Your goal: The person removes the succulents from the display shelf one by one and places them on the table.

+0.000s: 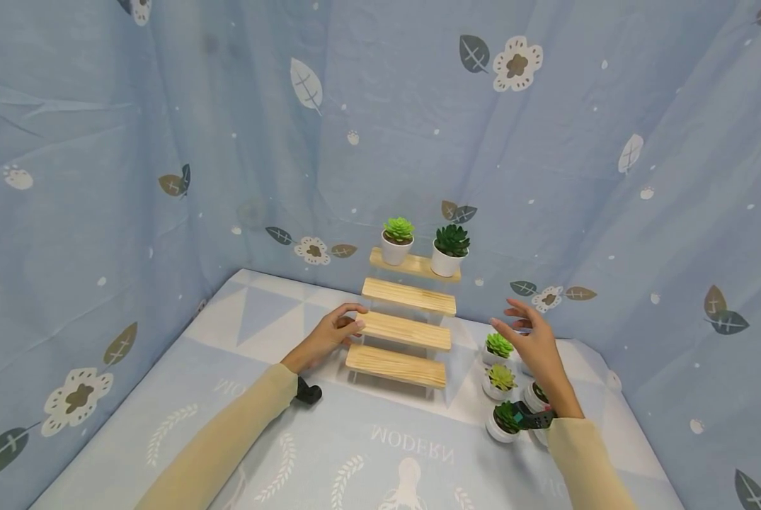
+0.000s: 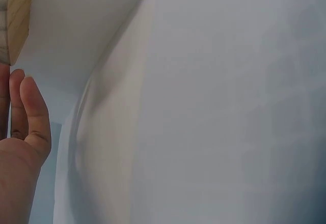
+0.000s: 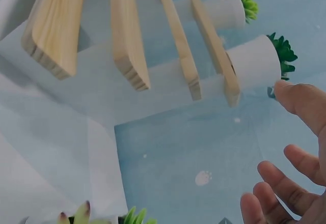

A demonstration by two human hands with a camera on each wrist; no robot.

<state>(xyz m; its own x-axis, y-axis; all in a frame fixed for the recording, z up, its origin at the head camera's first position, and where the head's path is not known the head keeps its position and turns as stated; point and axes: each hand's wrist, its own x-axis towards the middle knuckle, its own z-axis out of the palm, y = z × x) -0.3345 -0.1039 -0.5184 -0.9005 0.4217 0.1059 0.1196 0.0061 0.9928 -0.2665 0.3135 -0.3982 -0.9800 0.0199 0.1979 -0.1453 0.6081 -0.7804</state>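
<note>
A wooden step shelf (image 1: 405, 329) stands near the back of the cloth-covered table. At the left end of its second board from the bottom, my left hand (image 1: 332, 334) grips the board's edge, thumb and fingers at the wood. Two potted succulents in white pots sit on the top board: a bright green succulent (image 1: 397, 241) at left and a dark green succulent (image 1: 449, 251) at right. To the right of the shelf, my right hand (image 1: 536, 347) is raised with spread, slightly bent fingers and holds nothing. Beneath it is a light green succulent (image 1: 499, 347).
More potted plants are grouped on the right, among them a yellow-green succulent (image 1: 500, 381) and a darker succulent (image 1: 504, 421) at the front. The right forearm partly hides some. Blue patterned curtains (image 1: 367, 170) enclose the table (image 1: 329, 439) at the back and sides.
</note>
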